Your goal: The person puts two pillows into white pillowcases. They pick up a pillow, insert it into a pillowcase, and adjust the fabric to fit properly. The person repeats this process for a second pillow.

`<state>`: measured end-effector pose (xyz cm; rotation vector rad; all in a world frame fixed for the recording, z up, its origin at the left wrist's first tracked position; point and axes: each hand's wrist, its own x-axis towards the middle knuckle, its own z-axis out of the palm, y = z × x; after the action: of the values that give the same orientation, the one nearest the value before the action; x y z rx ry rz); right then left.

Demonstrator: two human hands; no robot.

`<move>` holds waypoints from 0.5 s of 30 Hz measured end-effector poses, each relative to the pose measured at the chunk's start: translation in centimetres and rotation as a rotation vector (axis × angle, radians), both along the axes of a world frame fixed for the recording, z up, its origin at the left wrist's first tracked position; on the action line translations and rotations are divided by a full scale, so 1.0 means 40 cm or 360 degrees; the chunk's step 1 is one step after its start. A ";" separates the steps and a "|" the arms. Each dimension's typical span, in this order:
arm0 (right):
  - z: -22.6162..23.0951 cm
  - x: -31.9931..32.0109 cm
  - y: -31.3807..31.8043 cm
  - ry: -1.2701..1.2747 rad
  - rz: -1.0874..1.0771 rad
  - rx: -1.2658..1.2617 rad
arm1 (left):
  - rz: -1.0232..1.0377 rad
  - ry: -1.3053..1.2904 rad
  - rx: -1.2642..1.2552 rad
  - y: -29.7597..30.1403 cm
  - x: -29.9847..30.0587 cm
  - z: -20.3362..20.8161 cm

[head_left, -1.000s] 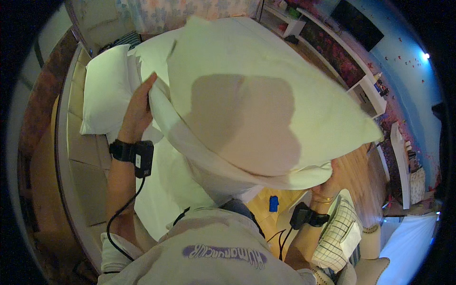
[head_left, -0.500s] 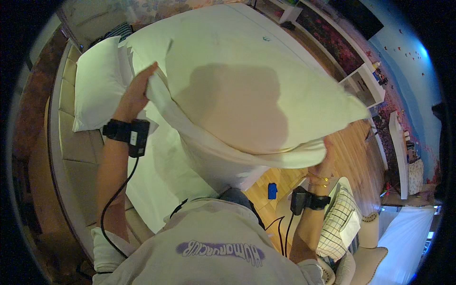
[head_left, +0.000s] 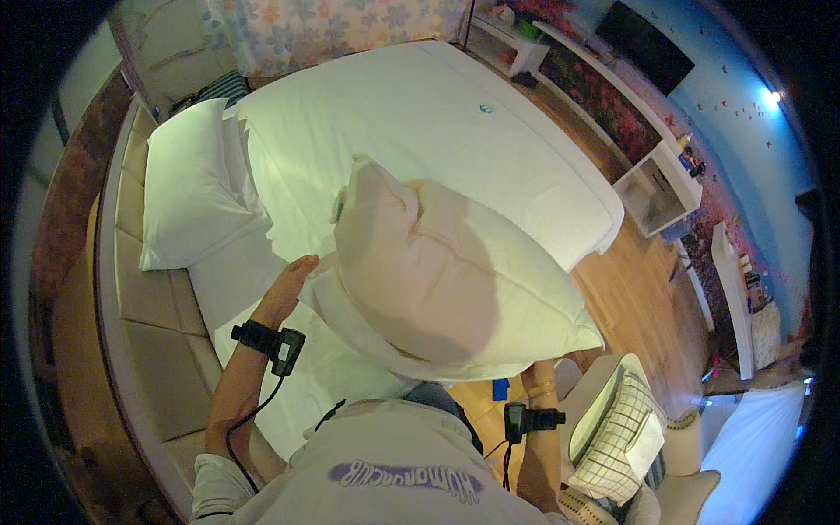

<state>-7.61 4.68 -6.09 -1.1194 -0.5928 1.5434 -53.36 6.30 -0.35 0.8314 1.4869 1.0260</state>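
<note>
A plump white pillow (head_left: pixel 446 271) hangs tilted in front of me above the near side of the bed, a shadow across its middle. My left hand (head_left: pixel 290 284) is closed on the pillow's left edge, where loose cloth folds over; some fingers are hidden behind the fabric. Under the lower right edge of the pillow, my right hand (head_left: pixel 540 376) grips it, its fingers mostly covered by the cloth. Each wrist carries a strapped black device with a cable. Beneath the pillow is the bed (head_left: pixel 402 96) with its white cover.
A second white pillow (head_left: pixel 188 188) leans by the padded headboard (head_left: pixel 131 232) on the left. An armchair (head_left: pixel 687 477) with a checked cushion (head_left: pixel 612 437) stands at the near right. A small blue object (head_left: pixel 500 389) lies on the wooden floor (head_left: pixel 643 302). White shelving (head_left: pixel 669 179) lines the right wall.
The pillow has come down and nearer to me, bunching up at its far left corner. Both hands have moved lower and closer together, still on its near edge.
</note>
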 end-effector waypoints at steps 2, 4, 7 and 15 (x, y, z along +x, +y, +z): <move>0.007 0.013 -0.009 -0.0109 0.0050 -0.0203 | -0.0036 -0.0150 -0.0018 0.002 0.013 0.032; -0.002 0.032 -0.028 -0.0077 0.0083 -0.0125 | -0.0160 -0.0291 0.0002 -0.009 0.016 0.067; -0.023 0.107 -0.090 -0.0491 0.0214 -0.0276 | -0.0718 0.0418 0.0266 -0.057 -0.004 0.111; 0.187 0.250 -0.039 -0.1598 0.1230 -0.0111 | -0.1212 0.0302 -0.0228 -0.128 -0.103 0.093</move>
<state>2.39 3.13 1.40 -1.8419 -1.8181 1.5229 -57.47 1.16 3.35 1.2768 1.2102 0.2757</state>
